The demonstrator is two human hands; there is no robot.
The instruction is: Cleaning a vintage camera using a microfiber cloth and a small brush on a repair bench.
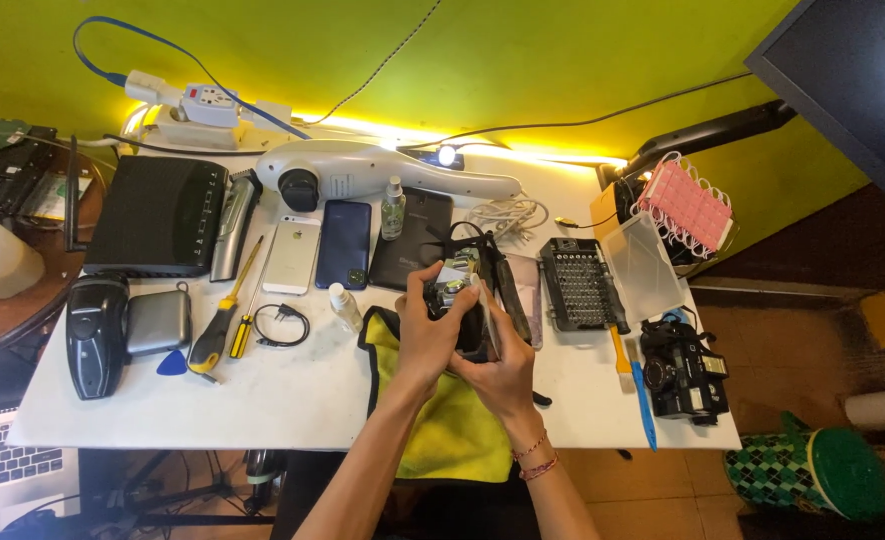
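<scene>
Both hands, left hand [426,335] and right hand [503,372], grip a small black device [460,305] above yellow cloth [453,435].

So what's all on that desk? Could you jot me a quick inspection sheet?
Surface: white table, yellow cloth at the front edge.
Job's things: small black device, held above the cloth.
Clutter: two phones, screwdrivers, bit case, black camera.
Hands: left hand and right hand both grip the device.
Cables: power strip, coiled white cord.
Surroundings: yellow-green wall, monitor.
</scene>
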